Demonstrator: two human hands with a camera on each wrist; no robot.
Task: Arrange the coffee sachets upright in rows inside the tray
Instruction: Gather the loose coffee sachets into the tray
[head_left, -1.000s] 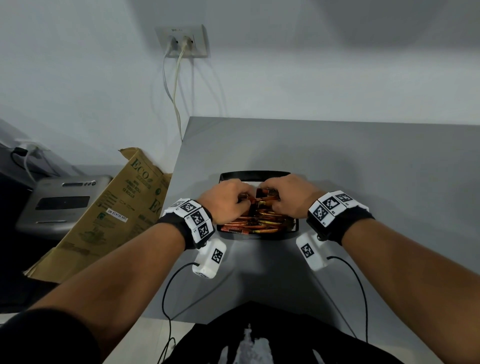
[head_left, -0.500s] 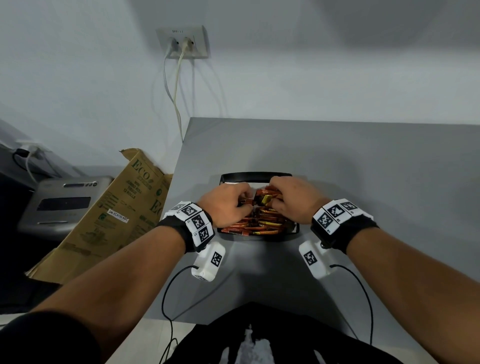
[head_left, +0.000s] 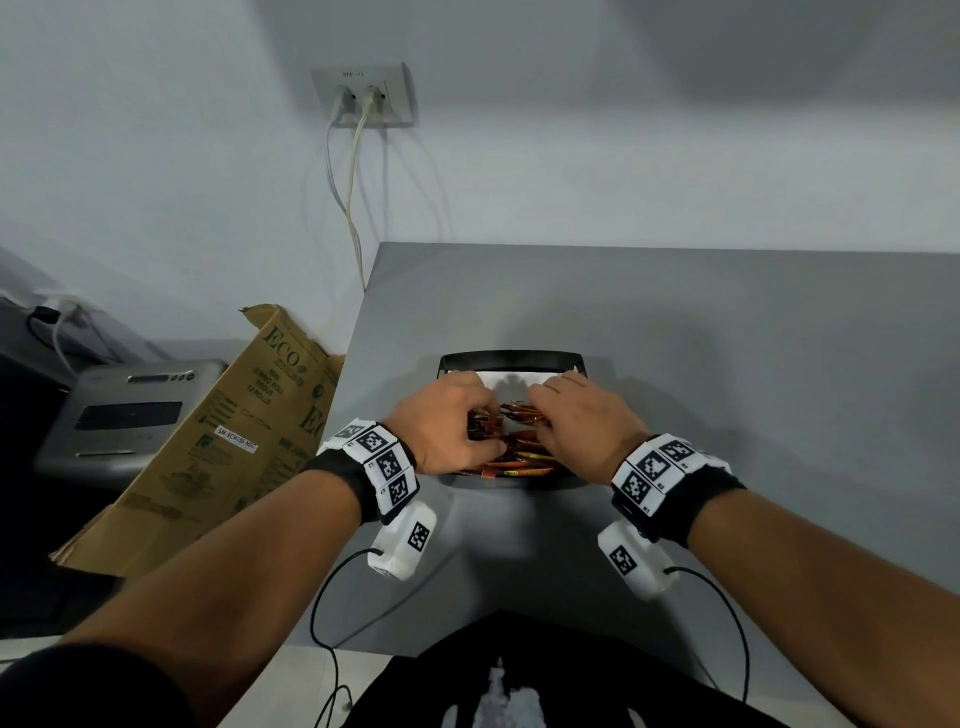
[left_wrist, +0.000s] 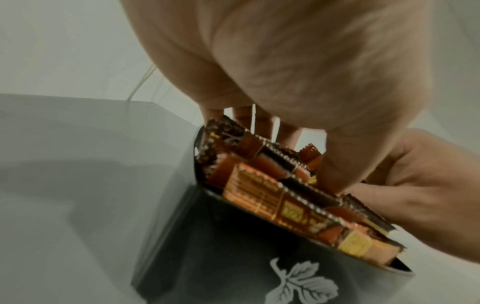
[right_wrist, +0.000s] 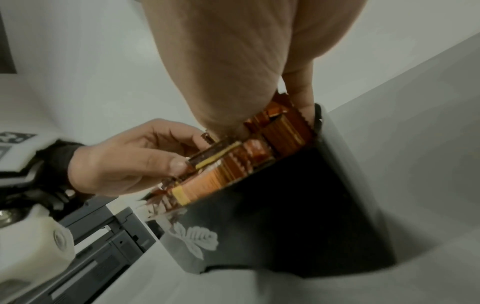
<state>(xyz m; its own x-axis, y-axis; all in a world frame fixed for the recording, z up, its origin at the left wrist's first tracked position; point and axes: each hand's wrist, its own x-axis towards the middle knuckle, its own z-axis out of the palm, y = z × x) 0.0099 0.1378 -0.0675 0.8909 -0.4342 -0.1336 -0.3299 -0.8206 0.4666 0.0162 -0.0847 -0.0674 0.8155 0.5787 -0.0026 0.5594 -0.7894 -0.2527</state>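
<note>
Head view: tray (head_left: 511, 359) sits near the desk (head_left: 727, 332) left edge, free surface to its right. Left hand (head_left: 447, 431) and right hand (head_left: 576, 421) curl into the coffee sachets (head_left: 524, 457). Wrist views: both hands pinch sachets inside the tray walls.

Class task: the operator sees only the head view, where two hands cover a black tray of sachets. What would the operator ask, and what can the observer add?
Operator: Is the left hand gripping anything?
Observer: Yes, its thumb and fingers pinch a dark sachet with a yellow stripe.
Operator: Does the tray carry any marking?
Observer: A pale leaf print shows on its dark outer wall.
Operator: What are the right hand's fingers doing?
Observer: They reach down among the sachets near the tray's wall.
</note>
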